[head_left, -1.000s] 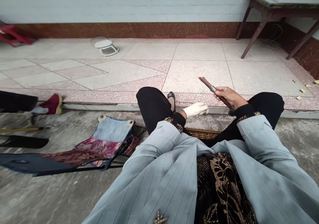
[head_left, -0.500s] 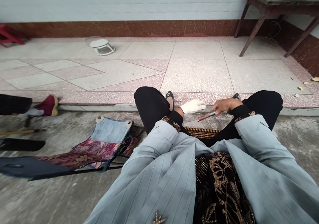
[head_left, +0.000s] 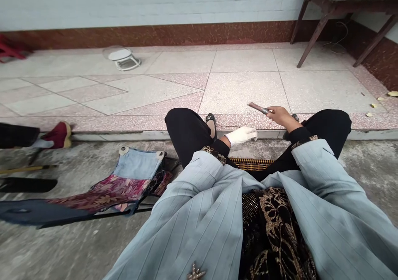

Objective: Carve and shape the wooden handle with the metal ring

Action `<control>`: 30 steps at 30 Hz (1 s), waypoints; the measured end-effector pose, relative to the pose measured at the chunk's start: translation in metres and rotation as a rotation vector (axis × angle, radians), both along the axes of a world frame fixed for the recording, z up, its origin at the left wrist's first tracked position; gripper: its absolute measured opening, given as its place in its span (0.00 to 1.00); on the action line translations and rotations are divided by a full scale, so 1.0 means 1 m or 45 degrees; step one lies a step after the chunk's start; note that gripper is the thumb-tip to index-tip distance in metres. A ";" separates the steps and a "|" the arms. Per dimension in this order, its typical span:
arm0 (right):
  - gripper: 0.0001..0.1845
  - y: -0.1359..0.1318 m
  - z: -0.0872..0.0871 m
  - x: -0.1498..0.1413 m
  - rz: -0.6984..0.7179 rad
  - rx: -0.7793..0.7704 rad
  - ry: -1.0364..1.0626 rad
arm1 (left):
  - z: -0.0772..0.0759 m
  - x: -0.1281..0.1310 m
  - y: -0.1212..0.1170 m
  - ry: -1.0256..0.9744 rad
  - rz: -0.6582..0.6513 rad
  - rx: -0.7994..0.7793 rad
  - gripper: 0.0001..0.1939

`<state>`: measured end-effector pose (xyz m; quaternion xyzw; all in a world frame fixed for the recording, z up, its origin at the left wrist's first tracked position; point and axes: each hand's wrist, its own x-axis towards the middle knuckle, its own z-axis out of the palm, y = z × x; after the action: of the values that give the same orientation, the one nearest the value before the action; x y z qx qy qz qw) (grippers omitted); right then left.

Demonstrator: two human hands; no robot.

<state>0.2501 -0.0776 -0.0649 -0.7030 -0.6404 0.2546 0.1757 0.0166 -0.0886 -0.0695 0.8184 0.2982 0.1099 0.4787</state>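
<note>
nearest, a grey-blue jacket (head_left: 192,205) is worn, and a woven seat (head_left: 251,164) is seen between the legs. just beyond, the white-gloved left hand (head_left: 241,135) is held with fingers loosely extended, with nothing seen in it. slightly farther, one end of a brown stick (head_left: 256,107) is grasped in the fingers of the bare right hand (head_left: 280,116), its free end held above the tiled step (head_left: 242,87). it is judged light, stiff and little slippery, best gripped behind its grey band (head_left: 265,110). farther off, a white stool (head_left: 124,56) is seen.
</note>
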 end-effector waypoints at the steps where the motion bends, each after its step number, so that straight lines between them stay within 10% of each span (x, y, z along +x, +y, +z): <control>1: 0.21 0.000 -0.001 0.000 0.064 -0.002 -0.182 | 0.000 0.001 0.000 0.013 -0.033 0.025 0.12; 6: 0.19 -0.007 -0.002 -0.002 0.489 -0.365 -0.442 | -0.001 -0.001 0.010 0.048 0.004 0.116 0.11; 11: 0.24 -0.015 0.012 0.002 0.854 -0.801 0.382 | -0.003 -0.006 0.025 0.025 0.136 0.154 0.12; 19: 0.24 -0.019 0.032 0.001 0.461 -0.281 0.716 | -0.016 -0.001 0.013 -0.060 0.161 -0.180 0.18; 24: 0.27 -0.010 0.010 -0.007 0.304 -0.219 0.483 | -0.013 0.005 0.004 -0.009 0.048 -0.109 0.20; 30: 0.15 -0.006 0.002 -0.012 0.397 -0.206 -0.423 | -0.004 0.006 0.005 0.087 0.010 -0.034 0.12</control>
<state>0.2377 -0.0837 -0.0631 -0.6398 -0.7387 0.2100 -0.0303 0.0231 -0.0833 -0.0736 0.8142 0.3191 0.0796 0.4785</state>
